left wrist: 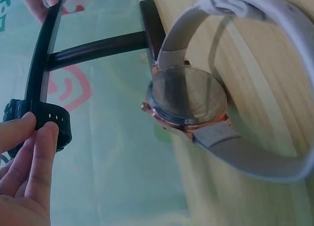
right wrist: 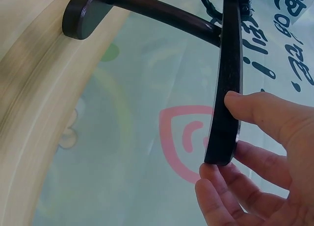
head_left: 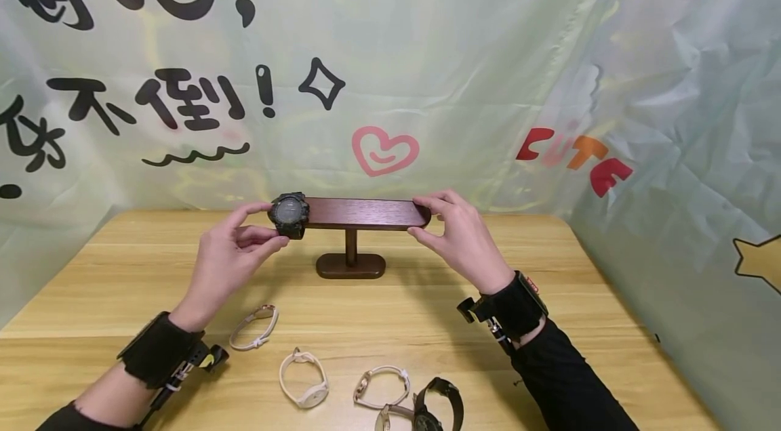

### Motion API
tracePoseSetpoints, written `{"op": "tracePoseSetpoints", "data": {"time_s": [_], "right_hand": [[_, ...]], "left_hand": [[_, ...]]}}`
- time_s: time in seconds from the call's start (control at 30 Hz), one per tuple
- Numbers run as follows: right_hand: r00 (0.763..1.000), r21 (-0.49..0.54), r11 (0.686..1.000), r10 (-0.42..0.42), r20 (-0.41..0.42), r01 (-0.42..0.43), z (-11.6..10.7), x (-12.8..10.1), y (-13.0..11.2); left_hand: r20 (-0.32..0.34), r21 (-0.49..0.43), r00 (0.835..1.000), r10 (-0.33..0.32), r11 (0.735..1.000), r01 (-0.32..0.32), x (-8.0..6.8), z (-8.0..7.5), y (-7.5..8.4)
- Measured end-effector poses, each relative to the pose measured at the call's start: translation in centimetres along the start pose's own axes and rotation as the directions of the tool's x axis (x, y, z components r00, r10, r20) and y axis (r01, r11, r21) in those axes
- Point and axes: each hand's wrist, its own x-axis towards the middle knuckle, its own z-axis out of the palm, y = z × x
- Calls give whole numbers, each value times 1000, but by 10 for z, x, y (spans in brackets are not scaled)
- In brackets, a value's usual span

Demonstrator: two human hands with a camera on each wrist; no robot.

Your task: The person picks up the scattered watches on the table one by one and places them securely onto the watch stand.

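Note:
A dark wooden watch stand, a T-shaped bar on a post and base, stands at the back of the table. Around the bar's left end sits a black watch, its dial facing me. My left hand pinches that watch; in the left wrist view the thumb and fingers press on its strap. At the bar's right end, my right hand grips the wood, thumb on one edge and fingers on the other, as the right wrist view shows with the bar between them.
Nearer on the wooden table lie a white-strapped watch, a white watch, another pale-strapped watch and a dark watch overlapping a brown-strapped one. A printed cloth hangs behind the table.

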Motion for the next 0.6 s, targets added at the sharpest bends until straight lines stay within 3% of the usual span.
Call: {"op": "tracePoseSetpoints", "data": {"time_s": [0.23,0.6], "right_hand": [[1000,-3,1000,0,-2,0,0,0,1],[1000,-13,1000,-2,-6,2,1,-1,1]], "left_hand": [[-7,3,999,46,999,-46,1,8,4],[-1,5,998,55,998,-55,3,20,11]]}}
